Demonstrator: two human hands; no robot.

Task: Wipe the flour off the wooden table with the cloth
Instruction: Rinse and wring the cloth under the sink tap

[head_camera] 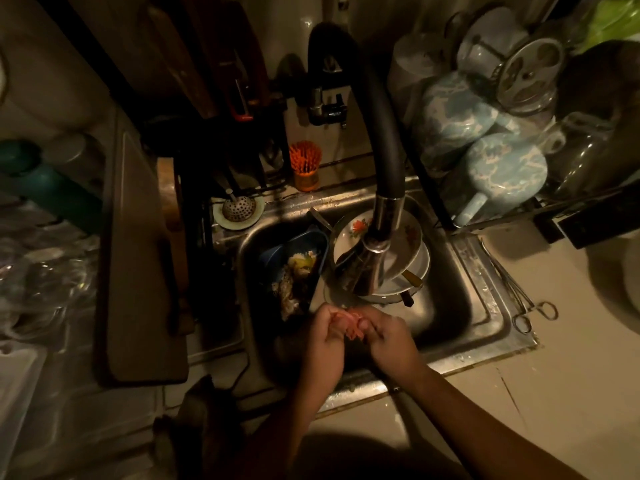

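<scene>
Both of my hands are held together over the front part of a steel sink [464, 292]. My left hand [327, 332] and my right hand [389, 336] both grip a small bunched pink cloth [351, 322], which is squeezed between them and mostly hidden by my fingers. The black-hosed faucet [372, 265] hangs just above and behind my hands. No wooden table with flour is in view.
Stacked plates [410, 244] and a blue tub of scraps [298, 265] fill the sink's back. A dish rack with blue mugs [498, 168] stands at the right, scissors [530, 310] lie on the counter, and a cutting board [138, 258] sits left. The scene is dim.
</scene>
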